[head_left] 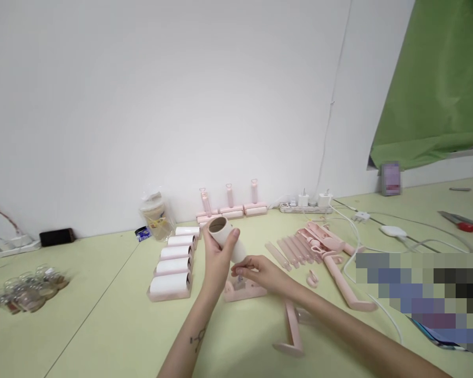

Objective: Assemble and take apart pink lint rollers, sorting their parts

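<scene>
My left hand (217,261) is closed round a white paper roll (223,232) with a brown cardboard core, held tilted above the pale green table (114,325). My right hand (256,273) is pinched at the roll's lower end, just over a pink roller holder (244,292) lying on the table. A row of several white rolls in pink trays (173,260) lies just to the left of my left hand. A pink handle piece (290,328) lies under my right forearm.
Several loose pink handles and parts (319,247) lie to the right. Three finished pink rollers (230,207) stand by the wall beside a power strip (305,206) with white cables. A plastic cup (156,216), glass jars (27,291), red scissors (467,224) and a green sheet (437,89) are around.
</scene>
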{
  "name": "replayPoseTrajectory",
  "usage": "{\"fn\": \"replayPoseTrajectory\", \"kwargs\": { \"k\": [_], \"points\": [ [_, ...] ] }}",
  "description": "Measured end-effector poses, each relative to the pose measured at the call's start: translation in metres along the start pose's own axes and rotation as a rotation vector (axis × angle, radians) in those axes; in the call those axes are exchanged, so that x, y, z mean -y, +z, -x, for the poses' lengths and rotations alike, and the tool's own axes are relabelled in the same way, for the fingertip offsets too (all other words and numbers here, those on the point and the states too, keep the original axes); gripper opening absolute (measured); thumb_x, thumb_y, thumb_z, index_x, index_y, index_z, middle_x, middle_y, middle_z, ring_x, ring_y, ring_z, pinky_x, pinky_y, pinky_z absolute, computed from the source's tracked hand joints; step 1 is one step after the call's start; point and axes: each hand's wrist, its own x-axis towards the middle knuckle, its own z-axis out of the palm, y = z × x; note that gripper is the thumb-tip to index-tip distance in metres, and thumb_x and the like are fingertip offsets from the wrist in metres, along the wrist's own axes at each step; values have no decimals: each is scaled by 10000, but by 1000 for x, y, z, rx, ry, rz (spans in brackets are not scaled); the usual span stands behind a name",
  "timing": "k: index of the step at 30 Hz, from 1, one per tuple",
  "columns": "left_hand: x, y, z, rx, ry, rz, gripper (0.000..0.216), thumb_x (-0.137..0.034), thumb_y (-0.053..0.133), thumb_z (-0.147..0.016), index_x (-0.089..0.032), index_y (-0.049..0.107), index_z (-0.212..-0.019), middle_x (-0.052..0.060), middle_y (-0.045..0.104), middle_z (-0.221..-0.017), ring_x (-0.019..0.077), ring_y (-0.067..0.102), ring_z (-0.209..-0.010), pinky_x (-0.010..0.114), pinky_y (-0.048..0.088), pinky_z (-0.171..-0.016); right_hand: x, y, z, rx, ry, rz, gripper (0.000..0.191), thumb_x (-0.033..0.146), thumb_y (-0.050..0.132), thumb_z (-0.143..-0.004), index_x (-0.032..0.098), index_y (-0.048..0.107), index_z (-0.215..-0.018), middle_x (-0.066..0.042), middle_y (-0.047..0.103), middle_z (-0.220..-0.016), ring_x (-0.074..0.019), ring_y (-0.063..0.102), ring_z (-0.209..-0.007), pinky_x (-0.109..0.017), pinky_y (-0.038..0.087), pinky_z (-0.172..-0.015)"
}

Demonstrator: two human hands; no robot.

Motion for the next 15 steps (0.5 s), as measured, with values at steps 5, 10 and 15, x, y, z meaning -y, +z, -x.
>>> {"fn": "replayPoseTrajectory", "kwargs": {
  "k": [5,10,15],
  "points": [
    [-2,-21,0,87,85,-222,386,-333,480,-781,-214,294,-1098,48,534,-994,150,552,-873,264,420,-762,17,-17,-3,-324,-72,-56,283,407,410,-847,214,570,-978,-18,649,-713,-182,614,-746,-333,469,-747],
    [19,-17,12,794,175,-809,304,-318,502,-775,-224,459,-1061,56,572,-1009,226,524,-941,330,391,-807,42,-55,7,-527,-179,-131,343,413,367,-867,189,472,-1106,83,414,-459,-96,436,-396,-227,430,-452],
    [44,-12,32,925,142,-976,419,-365,490,-777,-232,451,-1173,91,559,-1054,274,509,-941,376,392,-784,58,-69,40,-425,-158,-4,313,400,370,-871,206,488,-1086,84,366,-456,-88,369,-373,-217,379,-403]
  ]
}}
